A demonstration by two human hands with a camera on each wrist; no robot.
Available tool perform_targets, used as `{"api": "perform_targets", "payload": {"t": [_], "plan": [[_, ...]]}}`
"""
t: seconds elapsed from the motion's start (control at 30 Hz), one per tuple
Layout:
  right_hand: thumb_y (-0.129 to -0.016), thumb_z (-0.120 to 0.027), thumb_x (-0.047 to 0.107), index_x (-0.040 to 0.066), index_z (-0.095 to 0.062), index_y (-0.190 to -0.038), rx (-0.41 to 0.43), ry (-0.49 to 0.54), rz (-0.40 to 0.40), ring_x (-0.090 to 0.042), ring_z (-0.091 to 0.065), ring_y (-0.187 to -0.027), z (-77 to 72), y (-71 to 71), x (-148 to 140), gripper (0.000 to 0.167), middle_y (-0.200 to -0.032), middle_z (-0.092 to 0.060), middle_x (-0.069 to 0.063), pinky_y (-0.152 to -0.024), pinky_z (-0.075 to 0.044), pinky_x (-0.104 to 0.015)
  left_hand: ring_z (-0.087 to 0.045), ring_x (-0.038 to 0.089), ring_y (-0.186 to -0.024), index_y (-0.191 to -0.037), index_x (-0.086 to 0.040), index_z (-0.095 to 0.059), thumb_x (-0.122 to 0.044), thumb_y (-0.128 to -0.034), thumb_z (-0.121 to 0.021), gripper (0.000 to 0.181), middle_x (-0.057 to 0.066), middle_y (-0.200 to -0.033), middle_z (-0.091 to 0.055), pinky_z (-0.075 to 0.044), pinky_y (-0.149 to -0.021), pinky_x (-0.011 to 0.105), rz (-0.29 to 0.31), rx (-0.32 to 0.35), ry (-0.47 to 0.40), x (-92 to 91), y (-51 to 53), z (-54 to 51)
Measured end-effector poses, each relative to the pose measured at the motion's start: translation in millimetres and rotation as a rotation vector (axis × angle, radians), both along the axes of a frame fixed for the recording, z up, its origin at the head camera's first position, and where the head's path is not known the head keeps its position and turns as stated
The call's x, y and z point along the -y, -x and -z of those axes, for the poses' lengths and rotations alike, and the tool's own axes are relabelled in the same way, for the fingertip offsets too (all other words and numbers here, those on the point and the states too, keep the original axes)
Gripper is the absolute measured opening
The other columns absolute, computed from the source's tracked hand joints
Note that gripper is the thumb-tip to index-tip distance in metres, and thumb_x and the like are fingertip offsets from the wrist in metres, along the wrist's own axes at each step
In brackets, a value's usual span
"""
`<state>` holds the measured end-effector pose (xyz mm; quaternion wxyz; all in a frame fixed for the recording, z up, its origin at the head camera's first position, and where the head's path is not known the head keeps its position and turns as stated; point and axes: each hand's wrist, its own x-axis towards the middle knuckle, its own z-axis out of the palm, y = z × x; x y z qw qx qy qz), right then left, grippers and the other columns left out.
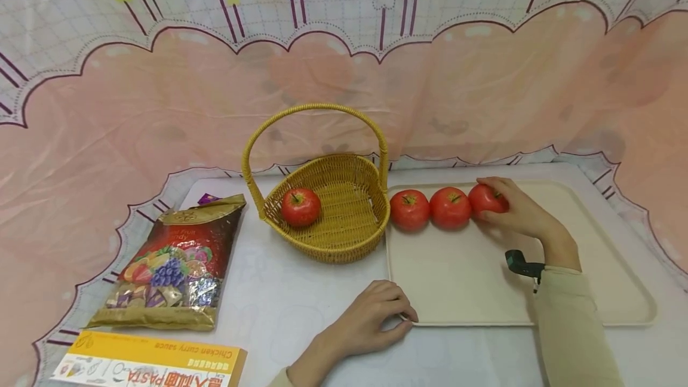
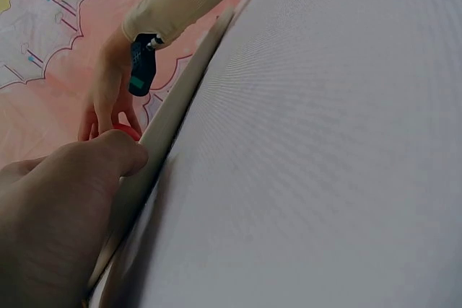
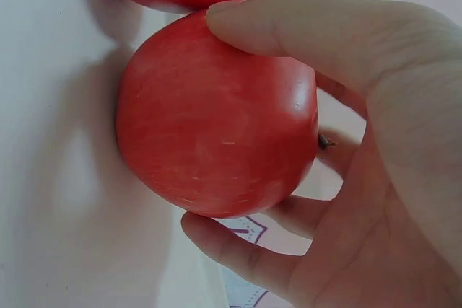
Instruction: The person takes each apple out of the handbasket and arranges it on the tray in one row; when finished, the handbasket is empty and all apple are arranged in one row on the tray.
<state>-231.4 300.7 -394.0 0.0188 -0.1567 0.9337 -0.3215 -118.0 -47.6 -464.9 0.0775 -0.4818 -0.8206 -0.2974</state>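
A red apple [image 3: 216, 120] sits at the right end of a row on the beige tray [image 1: 462, 279]; my right hand [image 1: 513, 208] grips it, thumb on one side and fingers around the other. Left of it, also on the tray, are a middle apple [image 1: 450, 208] and another apple [image 1: 409, 210] beside the basket. At the tray's near left corner, my left hand [image 1: 373, 318] holds the rim with bent fingers and thumb. A yellow wicker basket [image 1: 338, 249] with a tall handle has one apple [image 1: 301, 207] in its left side.
A red and gold bag of fruit candy [image 1: 172, 267] lies on the left of the white table [image 1: 301, 309]. Nearer the front edge is a yellow and white pasta box [image 1: 150, 360]. A patterned pink cloth [image 1: 215, 100] hangs behind the table.
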Motion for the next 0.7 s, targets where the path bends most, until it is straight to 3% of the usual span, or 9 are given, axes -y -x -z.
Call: {"api": "perform_targets", "payload": {"t": [0.7], "plan": [[-0.088,-0.064,0.031,0.009,-0.024,-0.148,0.108,0.020,0.054,-0.047,-0.034,-0.123,0.4,1.7,-2.8,0.076,-0.138,-0.028,-0.030,-0.098,-0.030,-0.069,-0.051,0.000,-0.103,-0.092,-0.027,-0.068,-0.023,-0.0875,-0.063,0.008,-0.017,-0.090,-0.058,-0.037,-0.099,0.019,-0.001,0.002,0.009,-0.4,0.3,-0.3]]}}
